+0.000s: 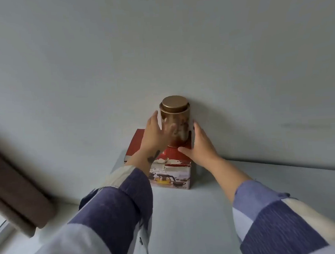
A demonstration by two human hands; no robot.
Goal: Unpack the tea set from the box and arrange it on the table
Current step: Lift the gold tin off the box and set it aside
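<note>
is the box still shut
Shut: the tea set box's top flaps lie flat and a gold tin stands upright on them.

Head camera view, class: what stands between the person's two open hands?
A gold cylindrical metal tin with a round lid, upright on the red cardboard tea-set box, between left hand and right hand.
</note>
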